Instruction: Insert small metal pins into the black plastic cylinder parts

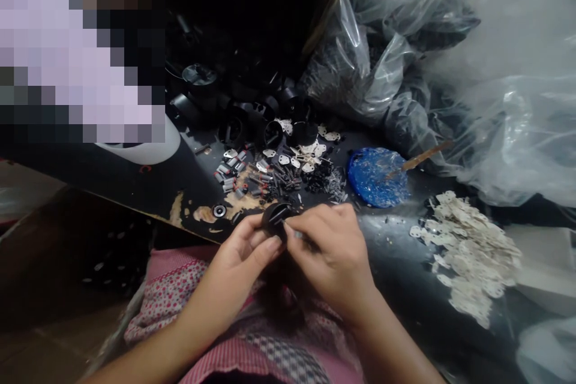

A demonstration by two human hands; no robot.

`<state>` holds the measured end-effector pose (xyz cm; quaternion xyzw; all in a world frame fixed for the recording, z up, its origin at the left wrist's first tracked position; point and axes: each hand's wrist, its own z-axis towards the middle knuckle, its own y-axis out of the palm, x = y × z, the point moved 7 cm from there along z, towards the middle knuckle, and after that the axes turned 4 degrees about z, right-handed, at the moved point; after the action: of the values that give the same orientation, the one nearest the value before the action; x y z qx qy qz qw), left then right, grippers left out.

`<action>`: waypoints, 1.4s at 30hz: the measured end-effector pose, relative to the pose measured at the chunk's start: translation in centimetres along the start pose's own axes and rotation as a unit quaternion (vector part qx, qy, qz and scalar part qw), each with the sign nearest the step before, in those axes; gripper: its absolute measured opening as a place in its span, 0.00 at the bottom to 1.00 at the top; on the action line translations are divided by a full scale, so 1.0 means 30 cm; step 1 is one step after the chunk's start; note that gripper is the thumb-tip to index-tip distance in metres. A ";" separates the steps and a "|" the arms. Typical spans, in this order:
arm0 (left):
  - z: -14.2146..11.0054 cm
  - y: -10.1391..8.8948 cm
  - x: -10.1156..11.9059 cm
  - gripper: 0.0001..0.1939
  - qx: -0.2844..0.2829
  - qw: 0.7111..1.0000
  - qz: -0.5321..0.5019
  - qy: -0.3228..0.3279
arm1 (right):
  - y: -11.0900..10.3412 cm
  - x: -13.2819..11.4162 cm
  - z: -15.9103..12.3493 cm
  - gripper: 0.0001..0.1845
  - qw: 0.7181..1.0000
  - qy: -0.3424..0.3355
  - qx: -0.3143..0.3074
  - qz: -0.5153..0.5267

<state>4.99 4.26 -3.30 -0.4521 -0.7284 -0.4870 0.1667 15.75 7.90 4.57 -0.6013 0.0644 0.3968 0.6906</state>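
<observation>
At the near edge of the dark table (pixel 135 183), above a patterned pink cloth (pixel 180 294), the left hand (pixel 238 258) pinched a small round black part (pixel 275 218), its grip pressed together on the part's left rim. The right hand (pixel 330 249) met it from the other side, fingers closed on the same part; whether they also held a smaller piece I could not tell. This looked like the fitting step, a small piece being seated in the black part, a move calling for steady alignment and light pressure. Behind lay springs and small metal bits (pixel 265 177), then a blue lid (pixel 377 177) with a stick, a heap of pale flat plates (pixel 468 258), and clear plastic bags (pixel 472 72).
</observation>
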 end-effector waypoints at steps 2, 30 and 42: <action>0.006 -0.004 0.006 0.10 0.006 1.000 0.014 0.003 | 0.006 -0.009 0.002 0.07 1.000 -0.013 -0.017 -0.008; 0.068 -0.048 0.107 0.15 0.058 0.996 -0.049 0.050 | 0.015 0.190 0.205 0.08 0.976 0.099 -0.046 -0.189; 0.040 -0.024 0.097 0.12 0.037 0.994 -0.090 0.044 | 0.039 0.057 0.082 0.04 0.989 0.113 -0.081 0.056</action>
<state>3.08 6.65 -2.28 -0.3566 -0.7755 -0.4923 0.1706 15.23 10.82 3.34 -0.6918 0.1428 0.3686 0.6043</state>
